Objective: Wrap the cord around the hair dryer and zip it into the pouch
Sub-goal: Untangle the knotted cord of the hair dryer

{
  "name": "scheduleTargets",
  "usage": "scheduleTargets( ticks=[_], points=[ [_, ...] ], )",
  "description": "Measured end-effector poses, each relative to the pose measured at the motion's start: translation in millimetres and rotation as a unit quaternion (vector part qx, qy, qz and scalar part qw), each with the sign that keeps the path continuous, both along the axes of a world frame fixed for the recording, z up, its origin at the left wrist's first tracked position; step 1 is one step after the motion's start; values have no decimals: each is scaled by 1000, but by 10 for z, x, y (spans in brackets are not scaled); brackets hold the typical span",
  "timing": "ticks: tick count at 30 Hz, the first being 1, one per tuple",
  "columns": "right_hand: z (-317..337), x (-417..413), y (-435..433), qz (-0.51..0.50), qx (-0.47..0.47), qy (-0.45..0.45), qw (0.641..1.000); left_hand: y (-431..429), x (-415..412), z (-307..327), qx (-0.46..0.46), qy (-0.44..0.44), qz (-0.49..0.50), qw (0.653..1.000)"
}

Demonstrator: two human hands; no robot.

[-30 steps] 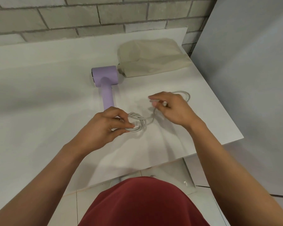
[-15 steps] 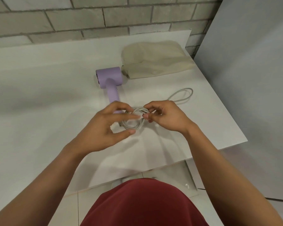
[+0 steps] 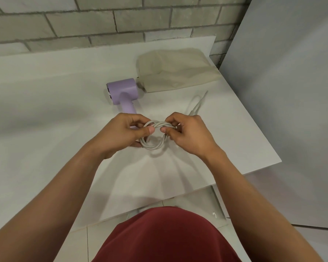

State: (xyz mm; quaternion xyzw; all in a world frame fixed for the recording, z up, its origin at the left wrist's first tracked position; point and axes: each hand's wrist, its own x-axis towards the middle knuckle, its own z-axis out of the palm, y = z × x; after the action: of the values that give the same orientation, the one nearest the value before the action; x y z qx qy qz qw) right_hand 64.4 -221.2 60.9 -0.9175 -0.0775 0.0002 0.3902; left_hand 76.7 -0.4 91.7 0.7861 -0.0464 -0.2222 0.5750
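A lilac hair dryer [image 3: 123, 93] lies on the white table [image 3: 45, 114], its handle pointing toward me. Its grey cord [image 3: 155, 145] is gathered into a small coil held just above the table near the handle's end. My left hand [image 3: 121, 135] pinches the coil's left side between thumb and fingers. My right hand [image 3: 187, 134] grips the coil's right side, and a blurred loose loop of cord [image 3: 196, 104] trails out behind it. A beige fabric pouch [image 3: 176, 71] lies flat at the back right, touching the dryer's head.
A grey brick wall [image 3: 102, 21] runs behind the table. A pale panel [image 3: 292, 91] stands to the right of the table's right edge. The table's front corner [image 3: 278, 161] is near my right forearm, with tiled floor below.
My right hand has brought more cord onto the coil, so the loose loop at the right is shorter. Both hands have lifted the coil slightly and hold it from either side.
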Motion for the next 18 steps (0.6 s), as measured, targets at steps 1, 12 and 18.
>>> scheduleTargets(
  ticks=[1,12,18],
  points=[
    [-13,-7,21,-6,-14,-11,1000,-14,19,5,-5,15,7,1000],
    [134,34,-11,13,137,93,986,-109,141,26,129,-152,64,978],
    [228,35,-91,36,207,113,971,-123,106,9,99,-205,88,970]
  ],
)
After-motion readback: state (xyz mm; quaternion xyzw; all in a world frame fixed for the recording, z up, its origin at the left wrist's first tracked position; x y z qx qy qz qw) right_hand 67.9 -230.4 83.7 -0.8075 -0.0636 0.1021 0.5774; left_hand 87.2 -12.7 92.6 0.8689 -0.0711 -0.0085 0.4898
